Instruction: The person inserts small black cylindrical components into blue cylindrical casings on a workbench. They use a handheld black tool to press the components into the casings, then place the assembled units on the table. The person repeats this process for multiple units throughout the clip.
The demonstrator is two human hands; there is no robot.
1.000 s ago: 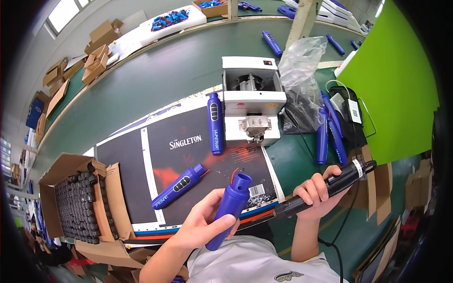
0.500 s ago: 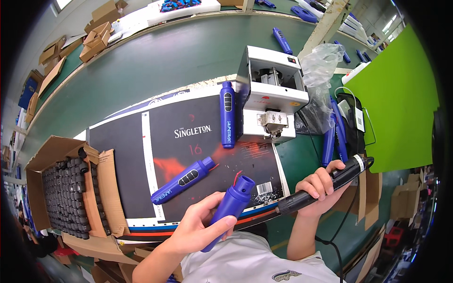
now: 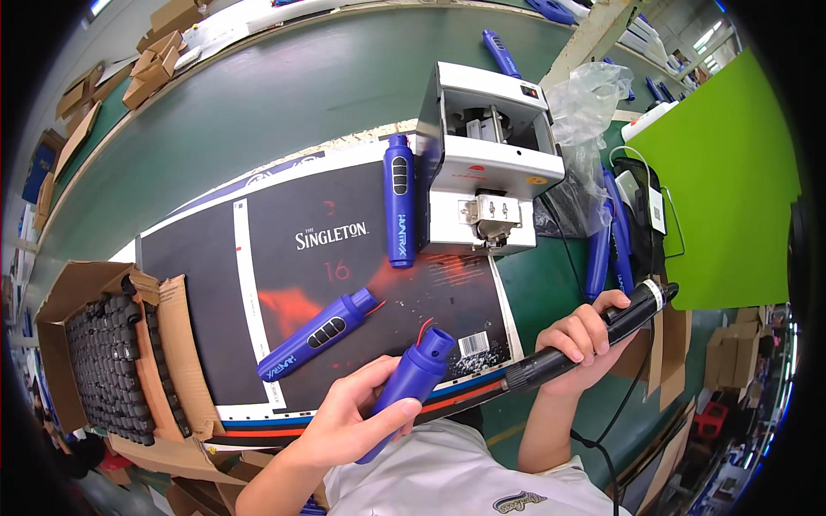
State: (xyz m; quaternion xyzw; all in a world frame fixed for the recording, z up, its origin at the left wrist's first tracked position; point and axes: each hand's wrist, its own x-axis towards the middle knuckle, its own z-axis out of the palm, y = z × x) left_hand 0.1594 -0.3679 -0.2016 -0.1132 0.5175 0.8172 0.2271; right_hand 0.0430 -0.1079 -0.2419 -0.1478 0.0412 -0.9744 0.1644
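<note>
Clasping a smooth, open-ended blue tube (image 3: 413, 371), the left hand (image 3: 354, 418) holds it slanted.

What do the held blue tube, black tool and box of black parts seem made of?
Blue tube: probably plastic, satin finish, from its even colour and soft sheen.
Black tool: likely plastic, semi-gloss by its highlights, though coated metal is possible.
Box: apparently matt cardboard, given its brown, folded flaps.

Left fingers (image 3: 389, 420) grip blue tube (image 3: 419, 365); right fingers (image 3: 571, 340), black tool (image 3: 538, 369).
</note>
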